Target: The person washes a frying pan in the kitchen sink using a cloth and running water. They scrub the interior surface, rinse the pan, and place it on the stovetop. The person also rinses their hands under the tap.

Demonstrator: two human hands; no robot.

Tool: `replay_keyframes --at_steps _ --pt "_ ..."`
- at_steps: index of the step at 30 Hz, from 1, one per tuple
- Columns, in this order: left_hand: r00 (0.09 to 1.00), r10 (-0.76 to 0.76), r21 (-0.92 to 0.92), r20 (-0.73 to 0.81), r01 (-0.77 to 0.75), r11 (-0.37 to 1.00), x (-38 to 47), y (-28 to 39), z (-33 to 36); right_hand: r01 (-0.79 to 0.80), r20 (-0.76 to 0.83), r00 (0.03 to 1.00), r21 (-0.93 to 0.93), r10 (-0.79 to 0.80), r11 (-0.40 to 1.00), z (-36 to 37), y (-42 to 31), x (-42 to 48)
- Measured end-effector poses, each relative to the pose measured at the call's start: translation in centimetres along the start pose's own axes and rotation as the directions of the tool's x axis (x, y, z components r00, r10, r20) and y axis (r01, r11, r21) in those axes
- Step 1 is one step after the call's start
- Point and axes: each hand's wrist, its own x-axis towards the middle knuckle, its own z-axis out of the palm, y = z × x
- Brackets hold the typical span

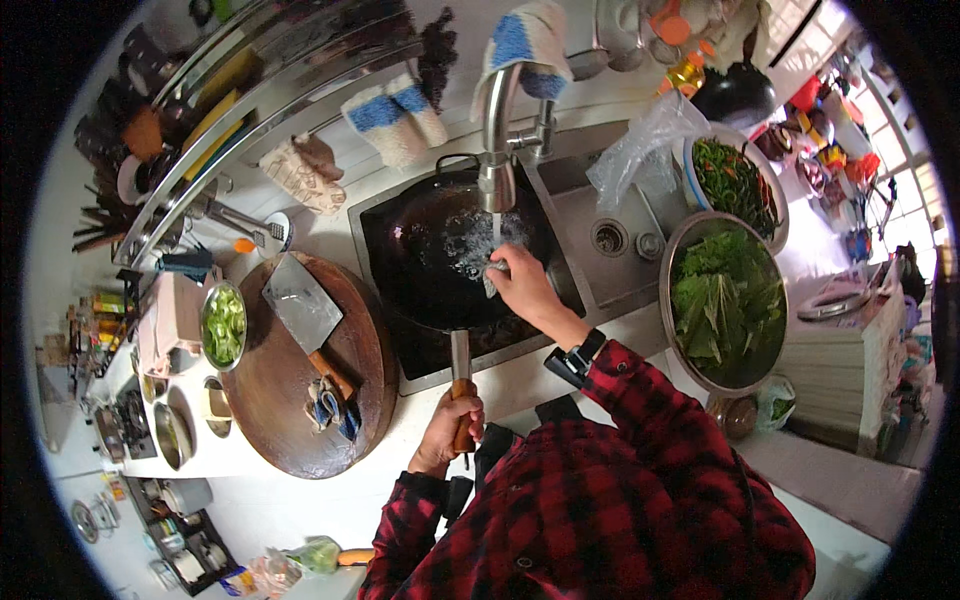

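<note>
A dark wok rests in the left basin of the sink, with water in it. My left hand is closed around its wooden handle. Water runs from the metal faucet into the wok and splashes. In my right hand is a small grey scrubber, pinched in the fingers beside the stream, over the wok's right side. What material the scrubber is made of is hard to tell.
Left of the sink, a cleaver and a crumpled cloth lie on a round wooden chopping block. A bowl of cut green vegetables stands beside it. On the right are a basin of leafy greens, a bowl of peppers and a plastic bag.
</note>
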Motion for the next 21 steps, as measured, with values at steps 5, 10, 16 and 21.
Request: replay_keyframes --at_steps 5,10,16,21 --pt "0.987 0.065 0.237 -0.146 -0.029 0.971 -1.8 2.7 0.2 -0.063 -0.059 0.996 0.062 0.067 0.996 -2.1 1.8 -0.2" --pt "0.932 0.178 0.602 -0.316 0.052 0.797 -3.2 4.5 0.7 -0.146 -0.088 0.984 0.092 0.155 0.985 -1.9 4.1 -1.2" --pt "0.849 0.302 0.732 -0.433 0.135 0.668 -3.7 5.8 0.9 -0.201 -0.026 0.977 0.200 0.210 0.959 0.5 5.2 -1.9" --pt "0.783 0.327 0.773 -0.529 0.286 0.567 -3.5 5.6 1.3 -0.128 0.053 0.992 0.290 0.117 0.948 3.4 4.1 -1.9"
